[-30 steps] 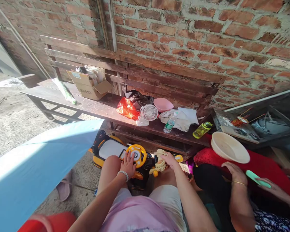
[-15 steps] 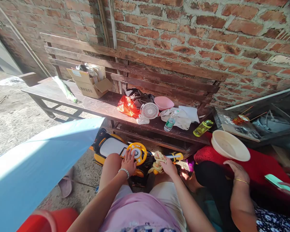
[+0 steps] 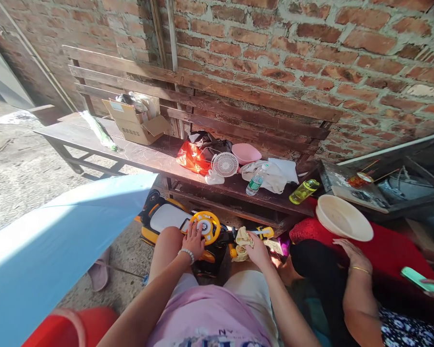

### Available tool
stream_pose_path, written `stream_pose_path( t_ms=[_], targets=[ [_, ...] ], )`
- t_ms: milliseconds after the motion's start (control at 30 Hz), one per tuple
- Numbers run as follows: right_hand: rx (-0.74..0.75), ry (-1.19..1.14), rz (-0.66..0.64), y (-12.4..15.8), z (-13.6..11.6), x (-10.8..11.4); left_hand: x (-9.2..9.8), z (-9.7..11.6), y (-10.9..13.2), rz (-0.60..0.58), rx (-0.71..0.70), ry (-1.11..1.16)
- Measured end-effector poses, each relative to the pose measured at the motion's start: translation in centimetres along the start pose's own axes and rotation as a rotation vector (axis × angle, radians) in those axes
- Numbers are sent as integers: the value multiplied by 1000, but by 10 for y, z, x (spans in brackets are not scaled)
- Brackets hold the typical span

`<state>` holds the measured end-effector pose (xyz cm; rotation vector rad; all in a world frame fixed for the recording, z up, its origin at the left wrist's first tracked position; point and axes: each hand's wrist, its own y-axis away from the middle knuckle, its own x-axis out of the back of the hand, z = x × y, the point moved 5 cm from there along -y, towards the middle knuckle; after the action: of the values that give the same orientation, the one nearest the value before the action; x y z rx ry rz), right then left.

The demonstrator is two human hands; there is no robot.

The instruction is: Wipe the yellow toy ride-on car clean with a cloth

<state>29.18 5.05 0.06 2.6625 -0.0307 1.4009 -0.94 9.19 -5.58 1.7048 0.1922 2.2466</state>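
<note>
My left hand [image 3: 194, 243], with a bead bracelet at the wrist, lies on the yellow steering wheel [image 3: 217, 228] of a ride-on toy car [image 3: 166, 221]. Its fingers are spread over the hub and rim. The car is yellow, black and white and stands on the ground in front of my knees. In my right hand [image 3: 257, 249] is a crumpled pale yellow cloth [image 3: 243, 236], gripped at its right side beside the car's yellow and white front part [image 3: 263, 233]. Part of the cloth hangs below the fingers.
A wooden bench [image 3: 144, 156] carries a cardboard box [image 3: 132, 123], a fan [image 3: 224, 165], a water bottle [image 3: 253, 185] and bags. At right, another person's hand [image 3: 350, 251] rests near a cream basin [image 3: 343, 219]. A blue sheet [image 3: 58, 241] and red bucket [image 3: 90, 327] are at left.
My right hand has shifted slightly right with the cloth, which now hangs in a different fold. My left hand stays on the steering wheel.
</note>
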Motion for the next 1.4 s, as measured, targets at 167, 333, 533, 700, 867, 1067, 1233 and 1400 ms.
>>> stream_pose_path(
  t_ms=[167,333,533,700,867,1067,1233,1400],
  targets=[
    [110,104,-116,-19,-45,-8,-6,-3,-2,12,-2,7],
    [-9,231,-181,-47,-62,-8,-9,-5,-4,20,-10,3],
    [-148,127,-147,-73,-48,-1,-5,-2,-3,1,7,-14],
    [-228,234,-76,-56,-25,-10,-2,-1,-1,7,7,-1],
    [-125,293,-40,-16,5,-24,1,1,1,-11,3,1],
    [-152,125,96,1,7,-19,2,2,1,12,-11,16],
    [-170,191,5,-4,-15,-21,1,1,1,1,-5,-1],
    [-188,275,-104,3,-8,-24,-1,0,1,-1,-5,-7]
  ],
)
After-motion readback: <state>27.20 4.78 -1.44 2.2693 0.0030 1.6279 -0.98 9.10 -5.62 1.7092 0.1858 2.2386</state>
